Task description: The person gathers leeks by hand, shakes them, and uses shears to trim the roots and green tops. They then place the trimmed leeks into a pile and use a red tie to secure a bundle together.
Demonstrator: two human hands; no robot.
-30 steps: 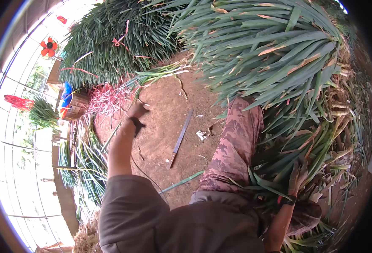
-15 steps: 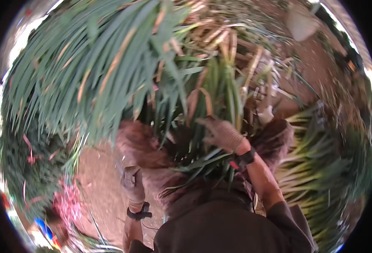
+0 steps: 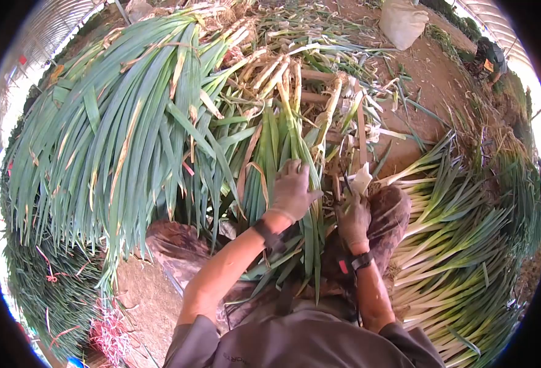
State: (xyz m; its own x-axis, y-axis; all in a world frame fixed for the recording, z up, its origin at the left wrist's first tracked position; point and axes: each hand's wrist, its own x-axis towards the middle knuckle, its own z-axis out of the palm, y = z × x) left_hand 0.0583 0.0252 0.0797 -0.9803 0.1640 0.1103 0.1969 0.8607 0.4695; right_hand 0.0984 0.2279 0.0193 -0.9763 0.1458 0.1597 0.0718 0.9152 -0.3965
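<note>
My left hand [image 3: 293,189], in a light work glove, lies over the green leaves of some long onions [image 3: 271,144], thumb out to the side and fingers stretched forward. Their pale root ends point away from me. By my right knee, my gloved right hand [image 3: 352,222] has its fingers curled. A thin dark piece and a whitish piece [image 3: 362,179] show at its fingertips; what it holds, if anything, I cannot make out. A wooden frame [image 3: 361,132] stands just beyond. Loose leaves [image 3: 310,245] hang across my lap.
A big heap of long onions [image 3: 111,141] rises at the left. Several onions with pale stems [image 3: 430,257] lie in rows at my right. Pink ties [image 3: 110,337] sit on the ground at lower left. A whitish sack [image 3: 403,23] and another person [image 3: 490,60] are farther back.
My left hand has moved from beside my left thigh up onto the onion leaves. My right hand has shifted right and down, from the leaves to beside the whitish piece. The view has also shifted.
</note>
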